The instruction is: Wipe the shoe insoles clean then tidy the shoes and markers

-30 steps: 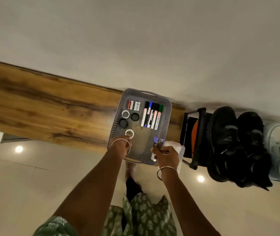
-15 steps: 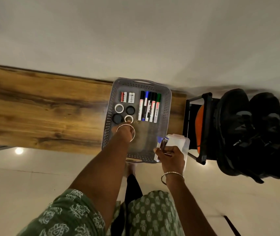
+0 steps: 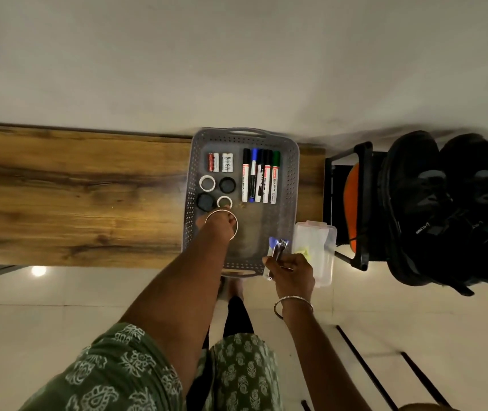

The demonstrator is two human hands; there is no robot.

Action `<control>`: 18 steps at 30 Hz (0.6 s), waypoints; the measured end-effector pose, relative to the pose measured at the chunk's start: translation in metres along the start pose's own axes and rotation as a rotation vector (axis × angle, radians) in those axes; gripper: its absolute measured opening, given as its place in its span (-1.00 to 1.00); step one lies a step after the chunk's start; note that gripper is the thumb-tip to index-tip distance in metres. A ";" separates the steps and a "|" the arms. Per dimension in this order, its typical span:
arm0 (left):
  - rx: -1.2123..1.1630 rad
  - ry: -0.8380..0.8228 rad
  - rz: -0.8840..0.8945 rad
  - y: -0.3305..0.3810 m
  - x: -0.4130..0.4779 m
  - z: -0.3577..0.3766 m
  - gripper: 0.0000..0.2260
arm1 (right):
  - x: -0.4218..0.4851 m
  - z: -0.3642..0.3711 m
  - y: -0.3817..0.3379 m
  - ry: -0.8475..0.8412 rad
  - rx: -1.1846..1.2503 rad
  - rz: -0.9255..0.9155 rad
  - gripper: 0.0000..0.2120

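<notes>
Item: grey perforated tray, standing on a wooden shelf against a pale wall. Contents, far right: five markers lying side by side, caps toward the wall, in black, blue, dark and green. Far left: four small batteries in a row. Below these: two white rings and two black caps, set in a square. The near half of the tray floor is bare. Left hand: reaches into the tray, fingertips at the nearer white ring; whether it pinches the ring or only touches it cannot be told, as the wrist hides the fingers. Right hand: at the tray's near right corner, fingers curled round a clear plastic box together with small metal and blue pieces, too small to identify. Hands are apart. To the right: a pair of black shoes on a black rack, just beside the shelf end.
</notes>
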State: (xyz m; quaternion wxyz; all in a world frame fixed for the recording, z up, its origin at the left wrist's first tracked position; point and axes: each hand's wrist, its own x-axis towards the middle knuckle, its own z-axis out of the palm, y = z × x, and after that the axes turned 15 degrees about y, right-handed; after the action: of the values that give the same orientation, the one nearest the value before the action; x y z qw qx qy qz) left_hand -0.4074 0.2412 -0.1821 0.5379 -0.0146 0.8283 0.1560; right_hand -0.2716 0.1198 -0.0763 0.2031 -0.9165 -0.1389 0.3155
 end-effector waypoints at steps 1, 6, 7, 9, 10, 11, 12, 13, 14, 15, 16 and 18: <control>-0.073 -0.022 -0.074 -0.001 0.008 0.001 -0.66 | -0.001 0.003 -0.001 0.000 -0.007 0.002 -0.73; -0.275 0.022 -0.137 -0.011 0.016 -0.003 -0.94 | 0.001 0.019 -0.015 0.050 -0.106 -0.034 -0.76; -0.278 0.003 -0.114 -0.014 0.013 -0.004 -0.85 | 0.002 0.023 -0.020 0.058 -0.145 -0.050 -0.78; -0.241 0.031 -0.051 -0.018 0.002 -0.012 -0.82 | 0.004 0.033 -0.028 0.048 -0.243 -0.103 -0.75; -0.176 0.045 0.001 -0.021 -0.006 -0.016 -0.92 | 0.005 0.039 -0.030 0.045 -0.288 -0.128 -0.71; -0.131 0.047 0.042 -0.025 -0.010 -0.020 -0.94 | 0.006 0.044 -0.031 0.045 -0.331 -0.149 -0.68; -0.076 0.040 0.081 -0.028 -0.016 -0.024 -0.87 | 0.007 0.050 -0.031 0.050 -0.373 -0.168 -0.66; -0.054 0.038 0.126 -0.030 -0.020 -0.027 -0.85 | 0.008 0.054 -0.031 0.056 -0.419 -0.184 -0.64; -0.012 0.046 0.179 -0.034 -0.026 -0.031 -0.84 | 0.010 0.057 -0.031 0.059 -0.460 -0.198 -0.65; 0.022 0.057 0.233 -0.040 -0.027 -0.034 -0.84 | 0.011 0.060 -0.030 0.061 -0.496 -0.212 -0.66; 0.074 0.075 0.275 -0.046 -0.029 -0.038 -0.85 | 0.014 0.062 -0.029 0.061 -0.520 -0.223 -0.68; 0.181 0.113 0.373 -0.051 -0.037 -0.046 -0.82 | 0.019 0.065 -0.026 0.064 -0.554 -0.242 -0.71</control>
State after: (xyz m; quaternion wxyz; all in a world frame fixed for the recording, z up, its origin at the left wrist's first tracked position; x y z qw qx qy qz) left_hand -0.4225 0.1749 -0.1443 0.4517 0.1787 0.8561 0.1766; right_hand -0.3020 0.1685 -0.1206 -0.0140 -0.9232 -0.3215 0.2099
